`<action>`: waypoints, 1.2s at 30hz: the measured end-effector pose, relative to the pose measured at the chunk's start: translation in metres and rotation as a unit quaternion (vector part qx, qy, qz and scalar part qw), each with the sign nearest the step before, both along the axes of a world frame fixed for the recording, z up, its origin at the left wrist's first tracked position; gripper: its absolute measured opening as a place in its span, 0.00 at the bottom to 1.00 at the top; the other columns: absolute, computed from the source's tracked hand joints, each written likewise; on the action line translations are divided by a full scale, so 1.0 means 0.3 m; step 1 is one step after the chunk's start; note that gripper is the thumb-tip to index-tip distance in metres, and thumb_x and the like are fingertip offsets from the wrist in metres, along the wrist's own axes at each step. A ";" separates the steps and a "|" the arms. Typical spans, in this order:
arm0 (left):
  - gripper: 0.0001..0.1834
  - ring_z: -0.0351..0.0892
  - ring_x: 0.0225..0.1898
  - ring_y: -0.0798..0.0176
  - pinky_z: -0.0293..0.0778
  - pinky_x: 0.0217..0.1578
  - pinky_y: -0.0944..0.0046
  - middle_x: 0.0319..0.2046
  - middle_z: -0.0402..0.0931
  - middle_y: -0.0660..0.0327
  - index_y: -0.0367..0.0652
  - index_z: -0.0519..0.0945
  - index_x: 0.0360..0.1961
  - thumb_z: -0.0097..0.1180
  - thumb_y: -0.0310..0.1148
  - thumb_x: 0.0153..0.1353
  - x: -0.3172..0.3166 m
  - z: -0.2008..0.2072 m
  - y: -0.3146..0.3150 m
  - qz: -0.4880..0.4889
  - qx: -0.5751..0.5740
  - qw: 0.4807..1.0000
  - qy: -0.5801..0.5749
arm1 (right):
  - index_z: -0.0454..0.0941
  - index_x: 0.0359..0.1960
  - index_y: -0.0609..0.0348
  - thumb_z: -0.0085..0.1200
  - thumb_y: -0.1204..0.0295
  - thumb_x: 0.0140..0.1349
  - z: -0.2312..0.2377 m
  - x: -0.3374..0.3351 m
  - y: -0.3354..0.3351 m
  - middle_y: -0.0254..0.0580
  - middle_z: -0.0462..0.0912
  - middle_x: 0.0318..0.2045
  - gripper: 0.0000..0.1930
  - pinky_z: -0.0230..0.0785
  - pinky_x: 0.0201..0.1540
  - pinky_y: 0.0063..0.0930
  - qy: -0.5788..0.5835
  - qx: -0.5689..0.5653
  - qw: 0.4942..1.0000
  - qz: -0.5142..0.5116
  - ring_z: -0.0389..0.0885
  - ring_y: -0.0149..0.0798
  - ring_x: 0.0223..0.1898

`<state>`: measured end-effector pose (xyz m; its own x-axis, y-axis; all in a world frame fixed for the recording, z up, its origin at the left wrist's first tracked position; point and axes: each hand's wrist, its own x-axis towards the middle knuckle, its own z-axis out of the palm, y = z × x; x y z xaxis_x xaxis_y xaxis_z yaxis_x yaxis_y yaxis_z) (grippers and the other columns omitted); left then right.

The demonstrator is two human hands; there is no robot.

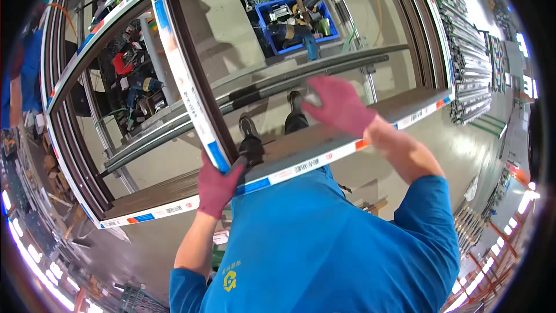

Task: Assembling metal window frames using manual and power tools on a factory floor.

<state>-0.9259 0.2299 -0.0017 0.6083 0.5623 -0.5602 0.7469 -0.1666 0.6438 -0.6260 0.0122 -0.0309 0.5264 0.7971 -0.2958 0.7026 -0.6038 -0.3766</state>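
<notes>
A large brown window frame (301,146) with printed protective tape lies across dark support bars in front of me. A taped crossbar (188,90) divides it and meets the near rail. At that joint my left hand (219,185), in a maroon glove, wraps around the crossbar's end, its thumb on the right side. My right hand (340,106), also gloved, hovers above the near rail further right. Its thumb and fingers are apart, slightly blurred, and I see nothing held in them.
Beyond the crossbar, a blue crate (298,23) holds a hammer, a power drill (292,33) and loose parts. Another drill (142,87) lies among tools on the left. Stacked metal profiles (469,61) stand at right. A person in blue (26,75) is at the far left.
</notes>
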 end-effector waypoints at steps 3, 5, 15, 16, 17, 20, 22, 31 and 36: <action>0.39 0.88 0.47 0.39 0.81 0.47 0.47 0.44 0.87 0.42 0.35 0.71 0.64 0.74 0.45 0.59 0.033 0.034 -0.011 0.001 0.050 0.998 0.032 | 0.80 0.59 0.57 0.56 0.47 0.69 -0.174 0.442 0.109 0.57 0.85 0.54 0.28 0.76 0.58 0.52 -0.025 -0.011 1.000 -0.014 0.83 0.60 0.55; 0.33 0.89 0.46 0.40 0.81 0.47 0.50 0.44 0.87 0.43 0.34 0.76 0.59 0.73 0.42 0.59 0.017 0.027 -0.026 0.025 0.055 0.998 0.004 | 0.81 0.58 0.56 0.56 0.48 0.70 -0.397 0.753 0.211 0.57 0.86 0.51 0.26 0.76 0.59 0.52 0.014 -0.028 0.999 -0.033 0.84 0.59 0.55; 0.24 0.90 0.44 0.52 0.81 0.49 0.58 0.40 0.88 0.50 0.34 0.84 0.51 0.66 0.32 0.52 0.024 -0.017 -0.038 0.114 -0.025 0.993 0.022 | 0.82 0.63 0.40 0.57 0.49 0.69 -1.149 1.350 0.625 0.48 0.75 0.66 0.24 0.75 0.63 0.51 -0.116 -0.149 0.981 -0.052 0.74 0.54 0.67; 0.26 0.90 0.46 0.54 0.81 0.51 0.58 0.42 0.89 0.51 0.33 0.83 0.53 0.65 0.32 0.52 0.083 0.013 -0.040 0.106 0.007 0.994 0.033 | 0.83 0.62 0.41 0.58 0.50 0.68 -1.177 1.356 0.659 0.47 0.74 0.67 0.24 0.75 0.64 0.50 -0.121 -0.163 0.978 -0.038 0.74 0.53 0.67; 0.26 0.89 0.47 0.56 0.81 0.51 0.58 0.42 0.89 0.50 0.32 0.83 0.53 0.66 0.33 0.51 0.119 0.032 -0.037 0.103 0.026 0.992 0.062 | 0.84 0.61 0.43 0.59 0.51 0.67 -1.185 1.370 0.687 0.47 0.73 0.68 0.24 0.74 0.64 0.50 -0.126 -0.177 0.976 -0.027 0.74 0.53 0.67; 0.27 0.89 0.44 0.56 0.81 0.49 0.60 0.39 0.88 0.51 0.32 0.83 0.52 0.66 0.33 0.50 0.024 -0.001 -0.034 0.141 -0.009 0.988 0.061 | 0.87 0.57 0.46 0.62 0.52 0.66 -1.239 1.388 0.746 0.46 0.74 0.68 0.22 0.73 0.64 0.50 -0.173 -0.195 0.964 -0.051 0.74 0.52 0.67; 0.40 0.78 0.52 0.52 0.74 0.56 0.52 0.53 0.76 0.49 0.32 0.68 0.66 0.70 0.39 0.55 -0.043 -0.009 -0.024 0.088 -0.051 0.989 0.106 | 0.88 0.53 0.49 0.66 0.55 0.62 -1.305 1.429 0.759 0.46 0.78 0.64 0.21 0.73 0.63 0.51 -0.186 -0.162 0.968 -0.051 0.75 0.52 0.66; 0.28 0.84 0.33 0.41 0.78 0.39 0.49 0.33 0.84 0.50 0.37 0.82 0.46 0.70 0.42 0.45 -0.068 -0.028 -0.056 0.059 0.108 0.989 0.084 | 0.87 0.48 0.49 0.50 0.69 0.69 -1.287 1.455 0.733 0.47 0.81 0.59 0.13 0.69 0.62 0.51 -0.242 -0.177 0.940 0.163 0.77 0.51 0.64; 0.55 0.80 0.54 0.45 0.74 0.57 0.49 0.54 0.76 0.44 0.29 0.62 0.73 0.70 0.57 0.57 -0.282 -0.028 -0.067 -0.104 0.159 0.973 0.129 | 0.83 0.53 0.52 0.50 0.67 0.71 -1.240 1.437 0.692 0.51 0.80 0.58 0.14 0.73 0.59 0.54 -0.228 -0.148 0.957 0.105 0.81 0.57 0.59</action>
